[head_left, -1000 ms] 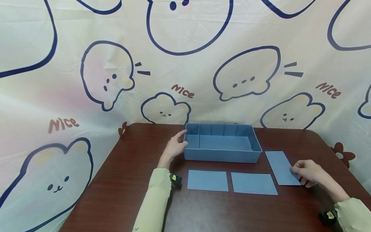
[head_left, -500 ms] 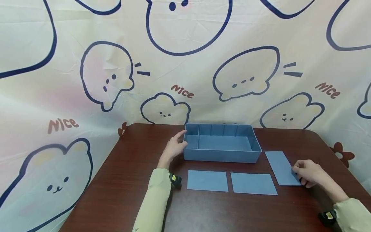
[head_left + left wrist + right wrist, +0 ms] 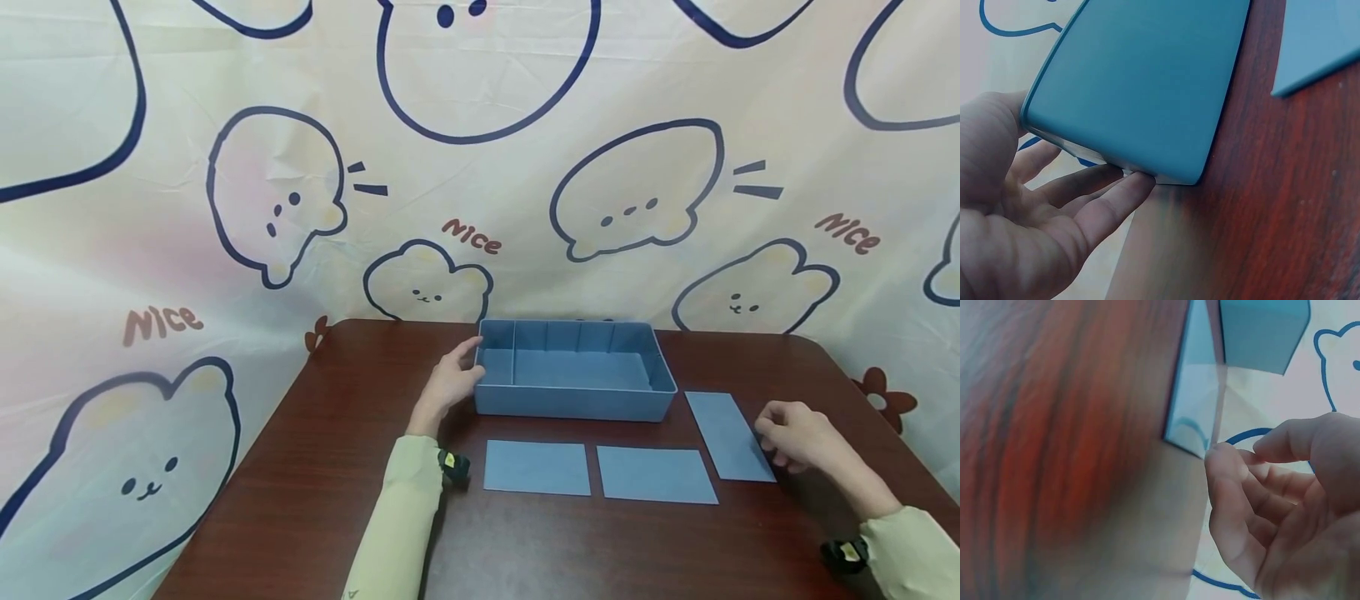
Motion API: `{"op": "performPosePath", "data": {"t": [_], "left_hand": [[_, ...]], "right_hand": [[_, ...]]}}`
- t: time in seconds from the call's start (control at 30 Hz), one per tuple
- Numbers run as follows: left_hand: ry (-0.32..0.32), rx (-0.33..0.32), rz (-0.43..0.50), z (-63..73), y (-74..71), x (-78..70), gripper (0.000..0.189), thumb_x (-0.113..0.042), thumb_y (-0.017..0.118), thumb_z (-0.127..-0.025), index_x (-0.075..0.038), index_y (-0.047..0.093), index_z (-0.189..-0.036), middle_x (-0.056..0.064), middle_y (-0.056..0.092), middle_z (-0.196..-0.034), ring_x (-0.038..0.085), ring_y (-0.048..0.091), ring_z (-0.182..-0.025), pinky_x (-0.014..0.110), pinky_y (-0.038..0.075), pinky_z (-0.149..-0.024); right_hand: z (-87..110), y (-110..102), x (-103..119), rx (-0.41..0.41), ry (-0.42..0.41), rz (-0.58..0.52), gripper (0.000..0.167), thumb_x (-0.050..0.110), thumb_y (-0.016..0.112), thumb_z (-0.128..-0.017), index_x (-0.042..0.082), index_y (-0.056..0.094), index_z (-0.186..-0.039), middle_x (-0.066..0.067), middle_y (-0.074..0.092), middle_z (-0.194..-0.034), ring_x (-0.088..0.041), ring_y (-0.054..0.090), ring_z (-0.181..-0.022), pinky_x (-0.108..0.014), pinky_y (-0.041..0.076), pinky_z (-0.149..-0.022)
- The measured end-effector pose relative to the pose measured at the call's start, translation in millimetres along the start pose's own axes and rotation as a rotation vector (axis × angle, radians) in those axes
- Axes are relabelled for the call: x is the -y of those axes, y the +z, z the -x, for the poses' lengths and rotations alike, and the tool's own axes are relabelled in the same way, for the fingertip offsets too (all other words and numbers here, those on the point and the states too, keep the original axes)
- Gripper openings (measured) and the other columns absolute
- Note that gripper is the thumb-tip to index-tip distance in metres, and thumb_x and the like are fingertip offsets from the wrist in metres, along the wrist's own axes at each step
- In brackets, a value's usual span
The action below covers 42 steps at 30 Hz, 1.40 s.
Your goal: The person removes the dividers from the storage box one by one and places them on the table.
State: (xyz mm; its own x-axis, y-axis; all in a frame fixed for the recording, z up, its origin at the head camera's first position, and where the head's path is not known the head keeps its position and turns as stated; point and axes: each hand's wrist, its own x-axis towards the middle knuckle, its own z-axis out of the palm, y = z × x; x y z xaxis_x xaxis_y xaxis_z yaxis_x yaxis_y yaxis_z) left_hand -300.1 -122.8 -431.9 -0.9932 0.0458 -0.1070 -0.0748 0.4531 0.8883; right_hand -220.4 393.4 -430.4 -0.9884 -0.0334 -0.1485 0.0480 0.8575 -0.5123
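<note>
My left hand (image 3: 447, 385) touches the left end of a blue open-topped box (image 3: 576, 404), its fingers extended. The left wrist view shows my fingertips (image 3: 1141, 181) against the box's end wall, with the thumb tip hidden behind the rim. An upright partition (image 3: 514, 353) sets off a narrow compartment at the box's left. My right hand (image 3: 801, 435) is just right of a flat blue rectangular panel (image 3: 727, 437), fingers loosely bent and holding nothing. In the right wrist view its index fingertip (image 3: 1216, 453) appears near that panel's corner.
Two more flat blue panels, a left one (image 3: 537, 467) and a right one (image 3: 657, 475), lie in a row before the box. All rest on a dark brown table (image 3: 360, 467). Behind stands a cartoon-printed cloth (image 3: 480, 183).
My right hand has lifted slightly away from the right-hand panel's edge, and that panel has shifted a tiny bit. The left hand and the box hold still.
</note>
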Motion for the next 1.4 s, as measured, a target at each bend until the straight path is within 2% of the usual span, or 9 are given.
{"op": "performPosePath", "data": {"t": [0.3, 0.47, 0.8, 1.07, 1.23, 1.4], "left_hand": [[0.0, -0.002, -0.011, 1.5, -1.5, -1.3, 0.059, -0.022, 0.055, -0.092, -0.039, 0.04, -0.147, 0.007, 0.039, -0.156, 0.031, 0.052, -0.127, 0.048, 0.049, -0.096], [-0.001, -0.003, 0.005, 3.8, -3.2, -3.0, 0.059, -0.021, 0.055, -0.092, -0.038, 0.041, -0.147, 0.007, 0.039, -0.156, 0.032, 0.049, -0.132, 0.052, 0.048, -0.101], [-0.002, -0.001, 0.006, 2.2, -4.2, -2.9, 0.058, -0.023, 0.055, -0.092, -0.039, 0.04, -0.146, 0.008, 0.039, -0.156, 0.033, 0.044, -0.138, 0.056, 0.044, -0.105], [-0.009, -0.004, -0.006, 1.5, -1.9, -3.3, 0.059, -0.022, 0.055, -0.092, -0.04, 0.04, -0.146, 0.008, 0.039, -0.155, 0.032, 0.047, -0.134, 0.05, 0.048, -0.099], [-0.009, -0.003, -0.007, 1.7, -1.6, -4.2, 0.059, -0.023, 0.055, -0.092, -0.04, 0.04, -0.146, 0.007, 0.038, -0.156, 0.032, 0.048, -0.131, 0.048, 0.048, -0.097], [-0.013, 0.002, 0.0, 2.0, -1.2, -3.8, 0.059, -0.023, 0.055, -0.092, -0.04, 0.04, -0.146, 0.007, 0.038, -0.156, 0.032, 0.046, -0.134, 0.053, 0.046, -0.102]], "right_hand": [[3.1, -2, 18, -0.062, -0.042, 0.022, 0.023, 0.018, 0.046, -0.097, -0.001, 0.059, -0.101, -0.006, 0.062, -0.074, -0.018, 0.056, -0.062, -0.032, 0.053, -0.053], [3.6, -7, 32, -0.115, -0.089, 0.028, 0.024, 0.019, 0.047, -0.098, 0.0, 0.059, -0.104, -0.008, 0.063, -0.077, -0.018, 0.057, -0.063, -0.03, 0.053, -0.052], [3.6, -17, 62, -0.154, -0.154, 0.023, 0.027, 0.029, 0.044, -0.101, 0.006, 0.059, -0.105, -0.009, 0.064, -0.076, -0.019, 0.057, -0.058, -0.031, 0.05, -0.05], [5.1, -18, 80, -0.167, -0.177, 0.016, 0.038, 0.041, 0.044, -0.101, 0.006, 0.058, -0.111, -0.01, 0.066, -0.078, -0.02, 0.057, -0.055, -0.03, 0.048, -0.049], [8.0, -18, 93, -0.18, -0.206, 0.012, 0.037, 0.04, 0.045, -0.101, 0.007, 0.056, -0.114, -0.01, 0.069, -0.087, -0.017, 0.06, -0.061, -0.03, 0.051, -0.05], [10.7, -16, 103, -0.183, -0.249, 0.01, 0.032, 0.036, 0.048, -0.1, 0.008, 0.055, -0.115, -0.012, 0.068, -0.09, -0.016, 0.064, -0.069, -0.03, 0.053, -0.052]]}}
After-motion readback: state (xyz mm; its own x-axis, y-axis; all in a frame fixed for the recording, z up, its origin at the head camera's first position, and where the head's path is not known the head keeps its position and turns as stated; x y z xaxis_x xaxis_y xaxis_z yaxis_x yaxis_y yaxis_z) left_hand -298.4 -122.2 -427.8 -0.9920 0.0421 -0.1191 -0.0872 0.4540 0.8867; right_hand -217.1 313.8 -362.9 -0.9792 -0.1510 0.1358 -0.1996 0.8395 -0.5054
